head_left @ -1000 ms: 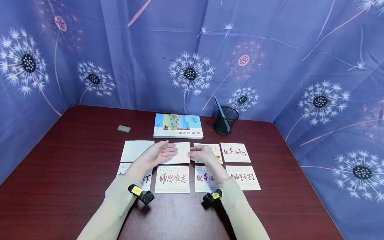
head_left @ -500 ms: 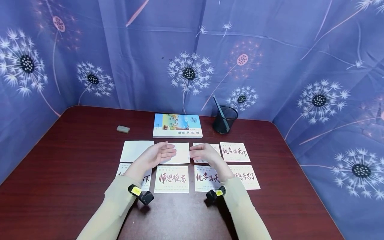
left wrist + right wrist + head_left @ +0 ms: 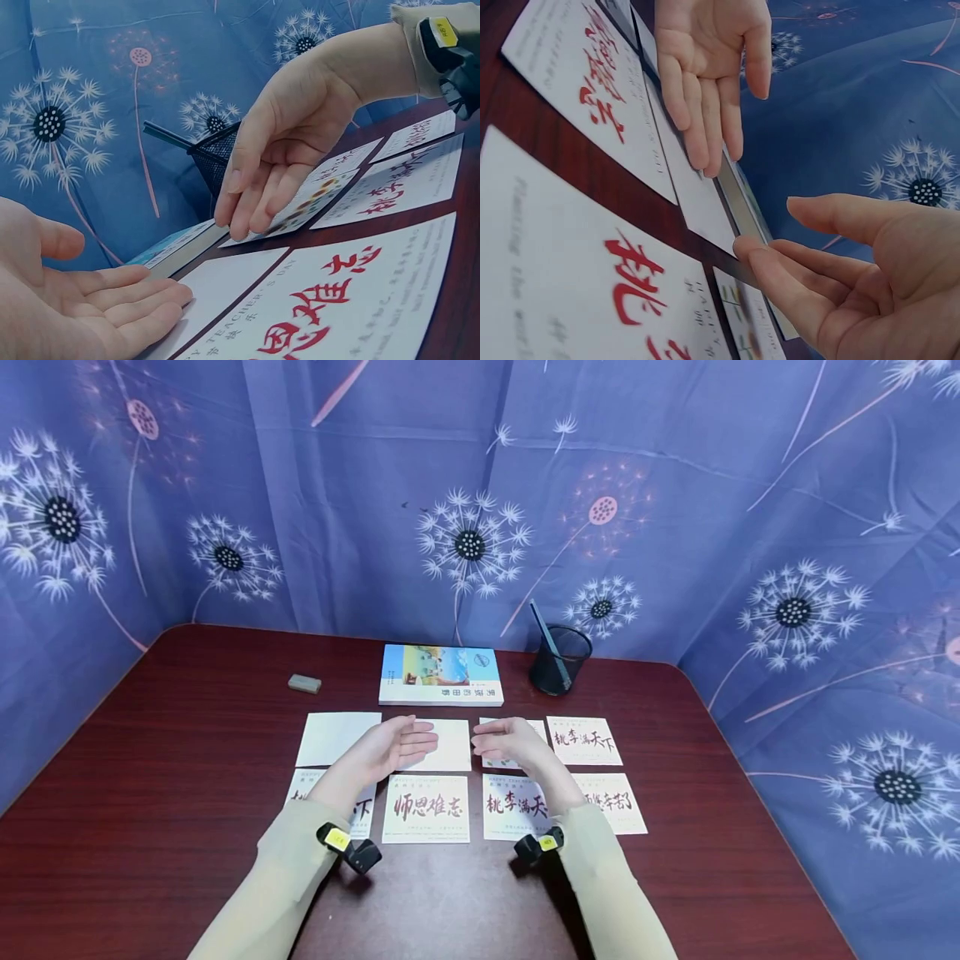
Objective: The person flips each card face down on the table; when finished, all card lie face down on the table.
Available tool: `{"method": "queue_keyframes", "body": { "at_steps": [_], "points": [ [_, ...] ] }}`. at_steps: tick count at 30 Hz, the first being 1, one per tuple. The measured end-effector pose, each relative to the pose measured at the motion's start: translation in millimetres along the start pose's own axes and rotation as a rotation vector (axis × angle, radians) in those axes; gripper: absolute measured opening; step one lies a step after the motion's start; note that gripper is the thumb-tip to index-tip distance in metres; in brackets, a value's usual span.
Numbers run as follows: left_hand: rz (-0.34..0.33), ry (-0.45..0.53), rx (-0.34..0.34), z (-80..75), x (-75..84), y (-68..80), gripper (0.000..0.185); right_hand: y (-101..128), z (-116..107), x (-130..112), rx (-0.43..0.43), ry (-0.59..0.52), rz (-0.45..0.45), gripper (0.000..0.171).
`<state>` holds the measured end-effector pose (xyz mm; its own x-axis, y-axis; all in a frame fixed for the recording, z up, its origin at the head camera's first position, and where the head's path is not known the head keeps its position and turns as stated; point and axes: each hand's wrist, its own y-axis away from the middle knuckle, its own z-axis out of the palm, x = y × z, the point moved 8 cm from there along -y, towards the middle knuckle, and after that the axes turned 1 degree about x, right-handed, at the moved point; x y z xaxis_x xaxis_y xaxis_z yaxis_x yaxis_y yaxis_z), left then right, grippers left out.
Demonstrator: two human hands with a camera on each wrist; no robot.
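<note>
Two rows of cards lie on the dark red table. My left hand [image 3: 386,747], fingers straight and palm turned inward, is over the left part of a blank white card [image 3: 448,747] in the back row. Just past that card's right edge, my right hand [image 3: 517,745] has loosely bent fingers with nothing between them. It partly covers a sunflower card [image 3: 319,196]. In front of the hands lie a card with red characters [image 3: 426,808] and a similar card [image 3: 512,806]. Whether the left fingertips touch the blank card, I cannot tell.
Behind the cards lies a picture-covered book [image 3: 441,677]. A black mesh pen holder [image 3: 558,668] with a pen stands to its right, and a small eraser [image 3: 304,683] lies to the left. Another blank card [image 3: 337,737] and a lettered card [image 3: 585,741] end the back row.
My right hand has drawn slightly to the right, off the blank card's edge, and its fingers are now apart from it. The left hand stays nearly still. The cards keep their places.
</note>
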<state>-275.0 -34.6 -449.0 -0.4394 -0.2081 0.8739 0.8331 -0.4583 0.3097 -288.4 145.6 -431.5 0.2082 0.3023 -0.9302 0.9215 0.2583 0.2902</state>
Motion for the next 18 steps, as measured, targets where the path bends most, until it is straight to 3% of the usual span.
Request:
{"method": "queue_keyframes", "body": {
  "at_steps": [7, 10, 18],
  "points": [
    [0.026, -0.020, -0.027, 16.3, 0.1, 0.6, 0.054, 6.7, -17.4, -6.5, 0.020, 0.034, -0.054, 0.040],
    [0.035, -0.005, -0.008, 21.4, -1.0, -1.1, 0.053, 9.9, -30.1, -8.7, 0.047, 0.068, -0.072, 0.042],
    [0.036, 0.042, 0.000, 39.9, -4.7, -13.6, 0.051, 15.5, -64.6, -0.2, 0.100, 0.121, -0.077, 0.042]
  ]
}}
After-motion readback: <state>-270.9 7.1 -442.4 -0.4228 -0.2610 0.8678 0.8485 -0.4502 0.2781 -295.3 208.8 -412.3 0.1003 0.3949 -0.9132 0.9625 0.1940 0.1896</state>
